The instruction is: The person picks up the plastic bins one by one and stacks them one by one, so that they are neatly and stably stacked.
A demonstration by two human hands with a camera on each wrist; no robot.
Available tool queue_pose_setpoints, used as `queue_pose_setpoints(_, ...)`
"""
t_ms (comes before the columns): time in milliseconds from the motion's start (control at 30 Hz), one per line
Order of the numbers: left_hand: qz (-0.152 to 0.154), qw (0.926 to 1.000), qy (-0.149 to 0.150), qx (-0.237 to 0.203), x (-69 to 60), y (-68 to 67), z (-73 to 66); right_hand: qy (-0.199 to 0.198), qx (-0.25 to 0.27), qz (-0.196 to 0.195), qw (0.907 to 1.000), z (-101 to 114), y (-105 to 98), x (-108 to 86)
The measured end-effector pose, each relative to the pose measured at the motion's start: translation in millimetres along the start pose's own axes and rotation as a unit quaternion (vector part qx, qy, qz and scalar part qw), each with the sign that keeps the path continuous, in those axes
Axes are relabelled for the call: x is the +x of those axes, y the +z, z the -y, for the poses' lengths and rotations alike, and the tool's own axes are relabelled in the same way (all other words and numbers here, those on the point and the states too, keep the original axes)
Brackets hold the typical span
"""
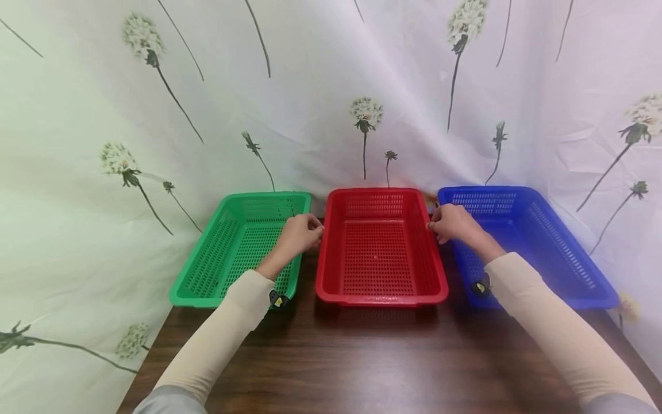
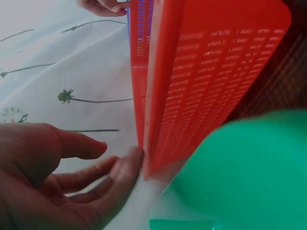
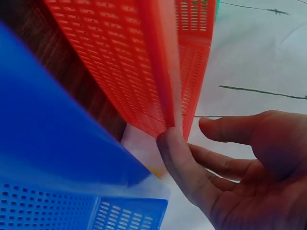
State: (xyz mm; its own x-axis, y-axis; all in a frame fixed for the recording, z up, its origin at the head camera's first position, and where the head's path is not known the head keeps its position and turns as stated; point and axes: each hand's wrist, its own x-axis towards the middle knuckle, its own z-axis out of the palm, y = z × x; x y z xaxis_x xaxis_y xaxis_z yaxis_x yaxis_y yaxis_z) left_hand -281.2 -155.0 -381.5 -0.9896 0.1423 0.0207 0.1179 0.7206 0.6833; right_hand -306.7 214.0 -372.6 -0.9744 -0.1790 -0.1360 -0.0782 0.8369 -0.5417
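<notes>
A red perforated plastic basket (image 1: 380, 301) stands on the table between a green basket and a blue one. My left hand (image 1: 300, 234) is at its left rim; in the left wrist view the fingertips (image 2: 135, 155) touch or nearly touch the rim's outer side, thumb apart from it. At the opposite rim is my right hand (image 1: 451, 223). There a fingertip (image 3: 173, 136) meets the red rim from outside, and the thumb stays clear of it. Both hands have loosely bent fingers and hold nothing. No items show inside the red basket.
The green basket (image 1: 199, 302) lies under my left forearm. On the right, the blue basket (image 1: 595, 302) sits partly behind my right forearm. A dark wooden table (image 1: 357, 362) carries all three. Behind hangs a white dandelion-print cloth (image 1: 315, 103), close to the baskets' far rims.
</notes>
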Motion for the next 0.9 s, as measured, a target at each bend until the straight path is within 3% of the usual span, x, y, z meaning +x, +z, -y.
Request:
queue_pose_setpoints(233, 0.052, 0.9963, -0.050, -0.046, 2.5, 6.4, 0.5, 0.020, 0.020, 0.034, 0.9990, -1, 8, 5.4)
queue_pose_setpoints(367, 0.071, 0.9942, -0.063, -0.050, 4.9, 9.7, 0.8, 0.026, 0.027, 0.042, 0.9984, 1, 11, 6.3)
queue_pose_setpoints(900, 0.070, 0.9934, -0.062, -0.068, 6.2, 13.1, 4.2, 0.039, 0.021, 0.057, 0.9974, -1, 13, 9.8)
